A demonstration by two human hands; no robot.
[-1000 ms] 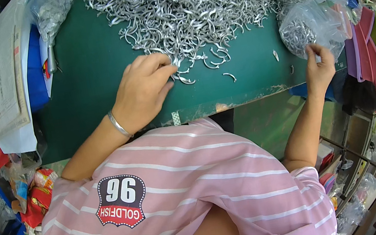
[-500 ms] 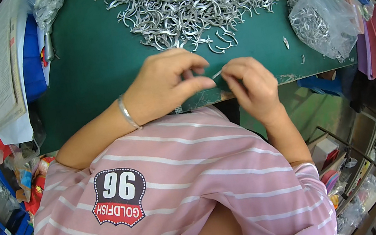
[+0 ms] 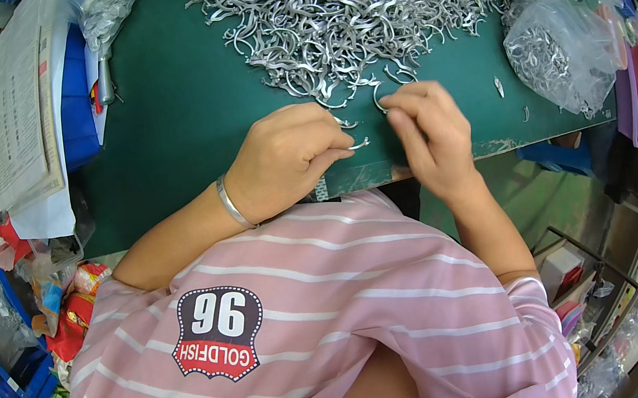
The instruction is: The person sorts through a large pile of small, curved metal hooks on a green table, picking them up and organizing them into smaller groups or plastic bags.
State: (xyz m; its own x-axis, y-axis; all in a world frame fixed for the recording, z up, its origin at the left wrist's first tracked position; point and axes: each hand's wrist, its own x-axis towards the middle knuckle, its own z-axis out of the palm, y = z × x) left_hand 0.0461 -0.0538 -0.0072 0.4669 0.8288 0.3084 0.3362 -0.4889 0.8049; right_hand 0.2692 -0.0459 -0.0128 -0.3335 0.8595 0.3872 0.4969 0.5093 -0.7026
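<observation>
A large heap of small curved silvery metal pieces (image 3: 355, 11) covers the far middle of the green table. My left hand (image 3: 286, 152), a silver bangle on its wrist, is closed in a pinch; one curved metal piece (image 3: 361, 144) sticks out past its thumb and forefinger. Another such piece lies just beyond those fingers. At the heap's near edge, the thumb and fingertips of my right hand (image 3: 434, 129) close on a second curved metal piece (image 3: 377, 96), which stands up from the table. The right fingers are slightly blurred.
Clear plastic bags of metal pieces (image 3: 556, 54) stand at the right. Two loose bits (image 3: 499, 87) lie near them. Papers (image 3: 21, 105) and a blue bin (image 3: 75, 101) are on the left, beside a metal-handled tool (image 3: 104, 81). The green table's edge (image 3: 528, 139) runs close to me.
My right hand has moved away from my left, toward the heap, and has taken a curved piece. A metal piece between the two hands is now in my left pinch alone.
</observation>
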